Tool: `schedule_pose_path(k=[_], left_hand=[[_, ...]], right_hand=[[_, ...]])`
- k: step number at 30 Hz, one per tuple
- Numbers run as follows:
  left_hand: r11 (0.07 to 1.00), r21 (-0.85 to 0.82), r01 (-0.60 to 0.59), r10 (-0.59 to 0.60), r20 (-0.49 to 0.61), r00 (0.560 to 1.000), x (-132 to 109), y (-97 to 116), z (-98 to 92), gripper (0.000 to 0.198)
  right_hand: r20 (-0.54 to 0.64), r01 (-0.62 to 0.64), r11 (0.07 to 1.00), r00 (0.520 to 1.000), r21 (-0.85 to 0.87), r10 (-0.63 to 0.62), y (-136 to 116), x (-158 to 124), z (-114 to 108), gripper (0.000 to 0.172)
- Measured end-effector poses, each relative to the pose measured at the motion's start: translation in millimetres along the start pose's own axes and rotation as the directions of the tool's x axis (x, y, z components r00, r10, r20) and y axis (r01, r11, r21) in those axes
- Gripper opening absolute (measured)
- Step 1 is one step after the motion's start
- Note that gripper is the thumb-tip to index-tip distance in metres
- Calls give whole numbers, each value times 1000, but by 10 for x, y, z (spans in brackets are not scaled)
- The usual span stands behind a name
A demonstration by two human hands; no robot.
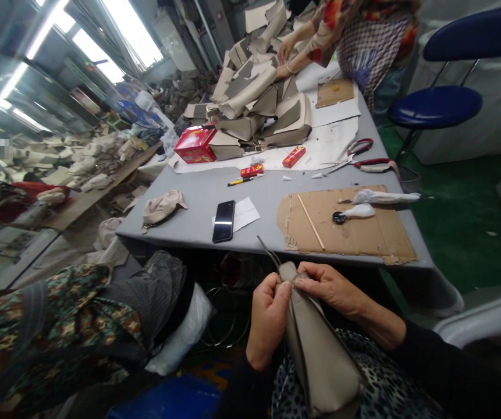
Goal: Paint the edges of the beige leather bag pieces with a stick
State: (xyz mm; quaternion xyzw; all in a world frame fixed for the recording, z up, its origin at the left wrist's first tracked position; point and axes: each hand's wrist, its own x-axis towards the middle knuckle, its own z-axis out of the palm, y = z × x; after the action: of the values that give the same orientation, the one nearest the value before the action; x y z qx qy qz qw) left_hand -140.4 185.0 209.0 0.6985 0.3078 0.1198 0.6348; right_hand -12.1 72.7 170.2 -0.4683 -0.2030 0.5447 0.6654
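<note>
A taupe leather-like bag [320, 349] with dark edges lies across my lap, its narrow end pointing toward the table. My left hand [268, 314] pinches that narrow end from the left, thumb on top. From the other side my right hand [331, 289] grips the same end, its fingertips close to the left thumb. A thin dark strap or cord [268, 249] sticks out beyond the bag's tip. What lies between the fingertips is too small to make out.
On the grey table [180, 224] lie a phone [224, 221], cardboard [272, 233], a wooden stick [310, 221], scissors [350, 156] and a red box [195, 144]. Bags [289, 119] are piled behind, where a co-worker's hands [285, 58] reach in. Another person's leg [149, 297] is at left; a blue stool [437, 106] stands right.
</note>
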Motion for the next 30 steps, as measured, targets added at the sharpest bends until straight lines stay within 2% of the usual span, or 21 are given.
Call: schedule_pose_path(k=[12, 21, 30], left_hand=[[987, -148, 66, -63, 24, 998, 10, -19, -2, 35], [988, -149, 41, -47, -36, 998, 6, -96, 30, 33], [988, -147, 50, -54, -25, 998, 47, -100, 36, 32]], right_hand=[[33, 16, 1000, 999, -14, -16, 31, 10, -34, 46], [2, 12, 1000, 1000, -4, -12, -5, 87, 12, 50], [-4, 46, 997, 999, -63, -46, 0, 124, -45, 45]])
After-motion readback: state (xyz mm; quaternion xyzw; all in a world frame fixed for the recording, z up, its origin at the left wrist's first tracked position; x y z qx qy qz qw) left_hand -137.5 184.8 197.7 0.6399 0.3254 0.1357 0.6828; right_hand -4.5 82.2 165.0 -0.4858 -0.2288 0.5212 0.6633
